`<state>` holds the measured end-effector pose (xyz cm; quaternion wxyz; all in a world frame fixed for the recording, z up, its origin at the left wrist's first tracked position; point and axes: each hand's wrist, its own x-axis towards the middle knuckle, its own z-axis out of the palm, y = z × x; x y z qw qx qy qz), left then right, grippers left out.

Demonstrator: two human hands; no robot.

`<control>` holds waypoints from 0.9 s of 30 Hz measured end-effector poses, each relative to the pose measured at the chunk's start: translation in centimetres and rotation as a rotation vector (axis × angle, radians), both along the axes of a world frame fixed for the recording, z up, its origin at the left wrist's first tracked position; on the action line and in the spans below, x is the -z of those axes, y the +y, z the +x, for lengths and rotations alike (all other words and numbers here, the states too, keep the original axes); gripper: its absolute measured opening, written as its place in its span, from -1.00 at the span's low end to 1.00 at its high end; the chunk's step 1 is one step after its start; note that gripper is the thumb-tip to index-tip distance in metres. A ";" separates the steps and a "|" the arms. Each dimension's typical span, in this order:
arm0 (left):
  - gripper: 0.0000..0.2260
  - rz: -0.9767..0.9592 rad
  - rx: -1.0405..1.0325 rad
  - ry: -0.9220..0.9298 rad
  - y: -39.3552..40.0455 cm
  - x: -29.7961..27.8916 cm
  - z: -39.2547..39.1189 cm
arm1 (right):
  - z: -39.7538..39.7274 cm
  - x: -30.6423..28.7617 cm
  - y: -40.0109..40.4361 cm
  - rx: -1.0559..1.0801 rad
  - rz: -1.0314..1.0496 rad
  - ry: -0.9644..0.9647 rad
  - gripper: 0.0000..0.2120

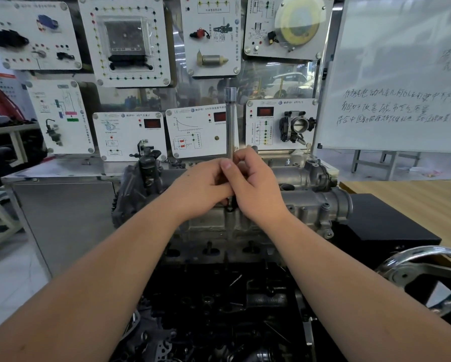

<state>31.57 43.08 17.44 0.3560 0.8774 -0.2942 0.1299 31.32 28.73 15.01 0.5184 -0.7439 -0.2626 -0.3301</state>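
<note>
- We grip the long metal rod (230,121) with both hands. It stands upright over the middle of the cylinder head (310,202), its socket-like top end high above our knuckles.
- The left hand (203,189) has its fingers curled round the lower shaft, thumb laid up against it. The right hand (255,184) wraps the same stretch from the other side, and the two hands touch.
- Below our hands, the rod's lower end meets a small dark opening in the cylinder head. We cannot tell how far it goes in.
- On the wall of training boards behind, a clear plastic case (126,35) encloses a grey finned module. A round, yellowish see-through cover (297,24) sits on the board at upper right, but its contents are too hazy to name.
- The dark engine block (219,309) below the cylinder head holds a clutter of black parts, too dim to sort out.
- Our hands hide the part of the rod that they grasp, and our forearms cover much of the cylinder head's near face.
- The whiteboard (401,74) on the right is cut off by the edge, and its handwriting is too faint to read.
- The chrome handwheel (422,273) at lower right shows only in part, beside a black box (383,220) on a wooden table (415,194).
</note>
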 end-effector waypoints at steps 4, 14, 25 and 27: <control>-0.86 -0.047 0.092 0.105 0.7 -0.3 -0.2 | 0.2 0.5 0.0 0.061 -0.020 -0.053 -0.81; -0.95 -0.044 0.006 -0.004 0.3 0.0 0.5 | 0.2 0.7 0.1 0.060 -0.020 -0.013 -0.92; -0.82 -0.092 0.114 0.160 1.0 -0.4 0.3 | 0.1 0.3 0.0 0.054 0.001 -0.023 -0.80; -0.83 -0.086 0.098 0.148 0.8 -0.3 0.2 | 0.2 0.4 -0.2 0.052 -0.010 -0.028 -0.88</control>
